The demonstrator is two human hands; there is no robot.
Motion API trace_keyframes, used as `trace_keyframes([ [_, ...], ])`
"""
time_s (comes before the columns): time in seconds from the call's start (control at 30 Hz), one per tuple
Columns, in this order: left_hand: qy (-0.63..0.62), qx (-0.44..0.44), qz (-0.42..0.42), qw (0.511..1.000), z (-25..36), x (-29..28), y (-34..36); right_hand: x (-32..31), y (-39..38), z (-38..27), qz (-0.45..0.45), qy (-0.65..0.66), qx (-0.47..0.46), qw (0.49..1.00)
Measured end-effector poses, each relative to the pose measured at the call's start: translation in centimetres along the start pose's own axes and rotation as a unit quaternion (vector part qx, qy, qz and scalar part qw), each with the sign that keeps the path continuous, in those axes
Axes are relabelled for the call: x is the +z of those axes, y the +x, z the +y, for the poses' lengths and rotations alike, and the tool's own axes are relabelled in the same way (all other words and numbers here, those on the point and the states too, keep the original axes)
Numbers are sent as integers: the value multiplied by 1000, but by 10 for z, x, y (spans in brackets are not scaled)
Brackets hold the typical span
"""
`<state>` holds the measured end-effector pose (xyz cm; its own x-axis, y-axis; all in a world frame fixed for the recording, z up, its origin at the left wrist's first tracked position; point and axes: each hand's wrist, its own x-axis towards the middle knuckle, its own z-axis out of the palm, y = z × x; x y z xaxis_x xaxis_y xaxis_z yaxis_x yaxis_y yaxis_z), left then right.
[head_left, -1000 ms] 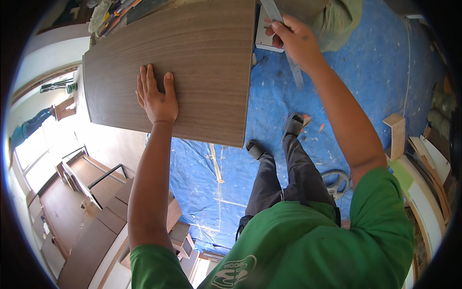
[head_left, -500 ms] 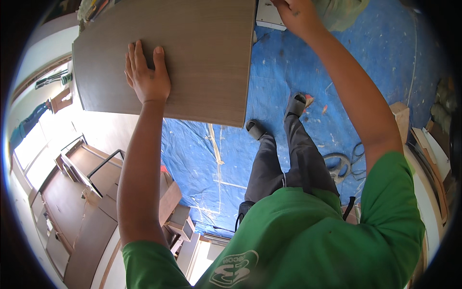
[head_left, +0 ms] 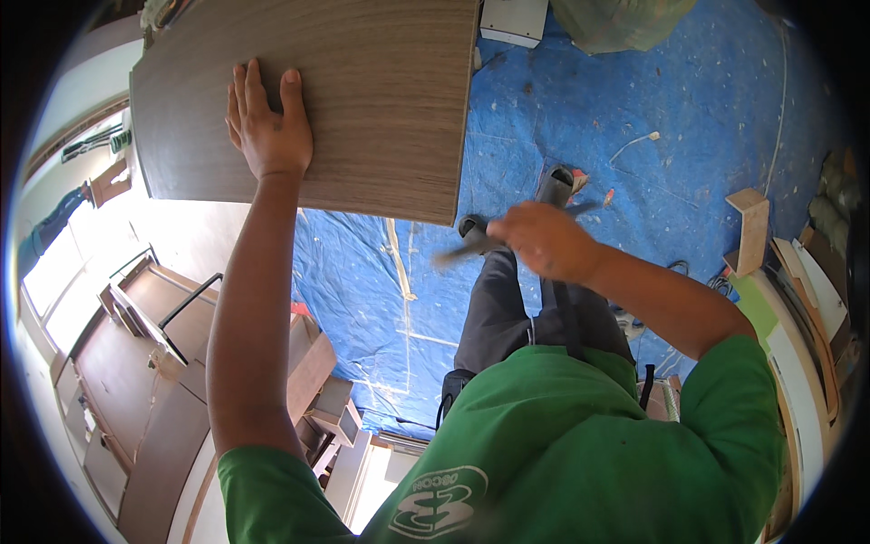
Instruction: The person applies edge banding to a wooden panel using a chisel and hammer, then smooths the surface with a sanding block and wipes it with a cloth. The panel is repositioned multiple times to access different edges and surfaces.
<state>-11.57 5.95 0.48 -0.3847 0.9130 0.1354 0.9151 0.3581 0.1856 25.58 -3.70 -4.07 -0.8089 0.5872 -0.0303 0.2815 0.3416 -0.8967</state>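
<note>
I press my left hand [head_left: 267,127] flat, fingers spread, steadying the wood-grain panel [head_left: 344,100]; my right hand [head_left: 544,240] pinches a blurred thin tool [head_left: 458,254].

A carpentry workshop: blue floor tarp [head_left: 689,136], wood-grain panel [head_left: 362,91], stacked cabinet parts [head_left: 136,381].

Large rectangular brown wood-grain laminate panel [head_left: 362,100], lying flat, upper left, above the blue tarpaulin floor. Slim grey elongated tool [head_left: 462,252], motion-blurred, tilted, just below the panel's lower right corner.
</note>
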Motion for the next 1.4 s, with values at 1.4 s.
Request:
trace_keyframes([
  [1.4,16,-10,-1,1000,-8,-4,-5,-83,83,29,198,-89,157,963],
])
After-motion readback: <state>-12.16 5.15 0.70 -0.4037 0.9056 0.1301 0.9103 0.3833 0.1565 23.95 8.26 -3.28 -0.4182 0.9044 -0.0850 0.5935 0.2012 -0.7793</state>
